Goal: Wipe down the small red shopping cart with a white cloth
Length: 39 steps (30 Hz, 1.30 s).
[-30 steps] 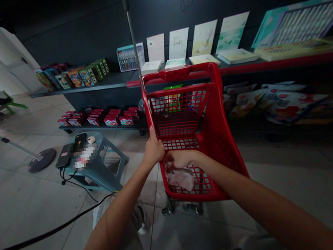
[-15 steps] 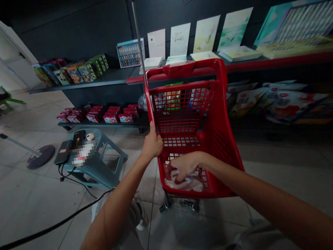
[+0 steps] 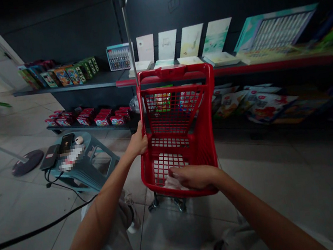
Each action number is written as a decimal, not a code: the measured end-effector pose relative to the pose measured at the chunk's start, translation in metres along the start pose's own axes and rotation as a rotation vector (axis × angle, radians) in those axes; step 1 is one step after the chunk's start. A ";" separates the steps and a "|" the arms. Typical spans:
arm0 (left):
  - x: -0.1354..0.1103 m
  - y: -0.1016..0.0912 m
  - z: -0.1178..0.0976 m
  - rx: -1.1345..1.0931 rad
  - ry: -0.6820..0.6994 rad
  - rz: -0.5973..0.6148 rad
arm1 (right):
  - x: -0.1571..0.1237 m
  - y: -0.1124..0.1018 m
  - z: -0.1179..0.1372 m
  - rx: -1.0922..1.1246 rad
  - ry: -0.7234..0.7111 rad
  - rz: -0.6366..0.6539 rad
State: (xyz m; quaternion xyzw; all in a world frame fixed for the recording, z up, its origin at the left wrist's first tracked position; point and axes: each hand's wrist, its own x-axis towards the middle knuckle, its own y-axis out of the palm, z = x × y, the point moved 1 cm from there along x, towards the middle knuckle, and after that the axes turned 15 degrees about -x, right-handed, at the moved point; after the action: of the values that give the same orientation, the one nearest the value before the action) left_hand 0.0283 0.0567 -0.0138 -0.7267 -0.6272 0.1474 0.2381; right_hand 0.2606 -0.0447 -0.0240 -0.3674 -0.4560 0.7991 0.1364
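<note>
A small red plastic shopping cart [image 3: 205, 136] stands on the tiled floor in front of me. My left hand [image 3: 138, 142] is closed round its left rim. My right hand [image 3: 194, 176] reaches inside the basket near the front edge and presses a crumpled white cloth [image 3: 170, 182] against the red mesh, fingers curled on the cloth. A thin metal pole [image 3: 127, 34] rises from the cart's left rear corner. The cart's small wheels [image 3: 181, 205] show beneath it.
A teal plastic stool [image 3: 86, 164] with phones and a black cable stands to the left. Dark wall shelves [image 3: 91, 83] carry coloured boxes, booklets and packets behind the cart. A round stand base [image 3: 24, 162] lies on the floor at far left. My legs are below.
The cart has tipped back to a more level position and shifted left. My right hand with the cloth has moved from the inner side down toward the front edge of the basket.
</note>
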 end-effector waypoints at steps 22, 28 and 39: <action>0.009 -0.001 -0.010 0.141 0.069 -0.018 | 0.003 -0.025 0.034 0.020 -0.247 -0.044; 0.014 -0.015 -0.003 0.195 0.084 0.022 | -0.024 -0.032 0.025 -0.133 -0.044 0.095; -0.087 0.016 -0.067 0.171 0.343 -0.210 | 0.013 -0.029 0.054 -0.240 -0.040 -0.100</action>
State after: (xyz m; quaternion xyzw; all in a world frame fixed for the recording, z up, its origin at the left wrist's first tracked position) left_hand 0.0614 -0.0406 0.0270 -0.6491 -0.6350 0.0484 0.4161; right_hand 0.2096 -0.0556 0.0110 -0.3419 -0.5685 0.7382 0.1220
